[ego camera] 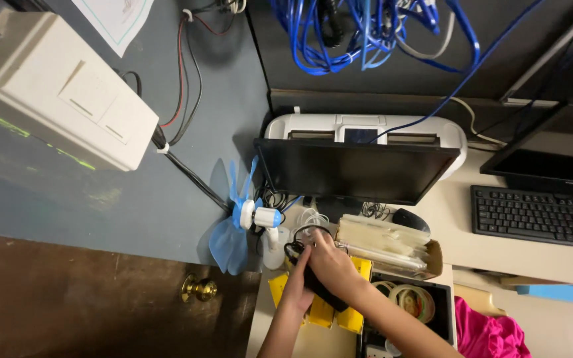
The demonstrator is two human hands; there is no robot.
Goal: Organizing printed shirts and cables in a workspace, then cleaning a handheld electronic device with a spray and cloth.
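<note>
A black cable [300,237] loops up from a black object [319,290], perhaps an adapter, though the hands hide most of it. The right hand [333,264] clasps that object from above; the left hand [298,286] pinches it from the side. Both sit over yellow parts [356,319] on the desk [445,232], just beside a small blue fan [243,215] and below a dark monitor [356,171].

I'm looking at an office desk: monitor [356,171], keyboard [537,215], printer [366,129], and tangled blue cables [366,33] above.
</note>
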